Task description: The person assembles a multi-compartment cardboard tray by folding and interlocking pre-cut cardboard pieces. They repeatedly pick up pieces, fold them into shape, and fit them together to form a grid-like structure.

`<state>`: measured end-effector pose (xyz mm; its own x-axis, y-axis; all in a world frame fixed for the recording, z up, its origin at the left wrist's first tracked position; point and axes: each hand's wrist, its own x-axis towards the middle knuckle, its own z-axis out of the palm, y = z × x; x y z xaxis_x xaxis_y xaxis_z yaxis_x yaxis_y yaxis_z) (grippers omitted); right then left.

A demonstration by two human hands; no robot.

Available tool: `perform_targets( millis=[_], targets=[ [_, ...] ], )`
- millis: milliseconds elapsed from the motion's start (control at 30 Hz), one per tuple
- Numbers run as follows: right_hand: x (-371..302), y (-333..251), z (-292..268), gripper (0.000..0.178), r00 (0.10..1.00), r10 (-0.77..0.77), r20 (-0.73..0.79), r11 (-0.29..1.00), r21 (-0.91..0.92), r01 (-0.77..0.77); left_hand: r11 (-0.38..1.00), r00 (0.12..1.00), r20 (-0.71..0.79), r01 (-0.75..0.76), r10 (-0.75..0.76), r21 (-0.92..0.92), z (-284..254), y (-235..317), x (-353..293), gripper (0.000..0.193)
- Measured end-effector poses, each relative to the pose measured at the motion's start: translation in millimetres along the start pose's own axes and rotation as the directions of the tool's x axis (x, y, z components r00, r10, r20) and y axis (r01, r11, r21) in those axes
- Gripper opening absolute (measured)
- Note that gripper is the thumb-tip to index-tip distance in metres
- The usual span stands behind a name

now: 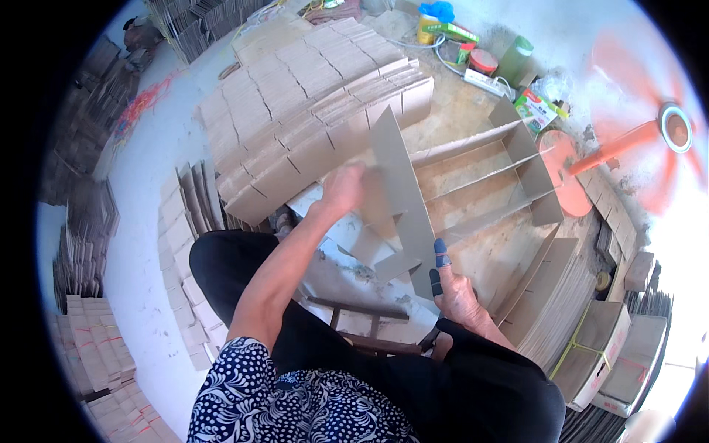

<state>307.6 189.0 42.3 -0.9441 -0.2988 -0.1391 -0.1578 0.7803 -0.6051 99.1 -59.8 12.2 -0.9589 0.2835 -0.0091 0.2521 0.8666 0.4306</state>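
The bare left hand (343, 188) is raised on the near side of a tall, flat grey-brown cardboard panel (401, 173), beside a blurred patch of brown cardboard; motion smears its fingers, so I cannot tell whether they are wide, narrow or closed on a piece. The right hand (459, 299), with blue and dark coverings (442, 255) on two digits, pinches the near end of that panel, its fingers narrow around the edge.

The panel stands tilted on a worn tan tabletop (417, 125), left of the right hand. Thin brown cardboard cross strips (467, 145) run from it to a second upright cardboard panel (538, 184) on the far right, forming a row of open compartments. Short cardboard ends jut out on the panel's left side.

Beyond the left hand lies a broad stack of slotted light-brown cardboard sheets (295, 81); a second pile of pale cardboard sheets (550, 303) is just beside the right forearm. Near the wall are an orange fan (617, 149) with blurred blades, a white power strip (487, 83) and a green translucent jar (515, 57).
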Motion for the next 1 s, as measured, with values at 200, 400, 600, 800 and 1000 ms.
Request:
perform_targets(
  millis=[200, 400, 600, 800, 1000],
  targets=[
    [6.5, -9.1, -7.1, 0.091, 0.999, 0.04, 0.012, 0.999, -0.02, -0.04, 0.998, 0.994, -0.103, -0.038, 0.032, -0.05, 2.5, 6.8, -3.3, 0.014],
    [26.1, -19.1, -1.5, 0.075, 1.0, -0.007, 0.023, 0.999, -0.049, 0.008, 0.995, 0.986, -0.169, -0.021, 0.005, -0.094, 11.3, 7.7, 11.6, 0.016],
    [28.8, -36.3, -31.6, 0.069, 0.996, 0.044, 0.083, 0.999, -0.025, -0.042, 0.998, 0.987, -0.157, -0.028, 0.019, -0.055, 8.1, 0.2, 9.1, 0.018],
    [23.7, -34.7, -51.0, 0.068, 0.981, 0.153, 0.118, 0.975, -0.177, -0.131, 0.842, 0.9, -0.144, -0.436, 0.412, -0.317, -26.0, 70.7, -95.7, 0.027],
    [17.9, -31.5, -24.0, 0.079, 0.994, 0.109, 0.015, 0.983, -0.149, -0.106, 0.95, 0.942, 0.257, -0.141, 0.215, -0.277, 31.3, 80.5, -155.1, 0.023]
  ],
)
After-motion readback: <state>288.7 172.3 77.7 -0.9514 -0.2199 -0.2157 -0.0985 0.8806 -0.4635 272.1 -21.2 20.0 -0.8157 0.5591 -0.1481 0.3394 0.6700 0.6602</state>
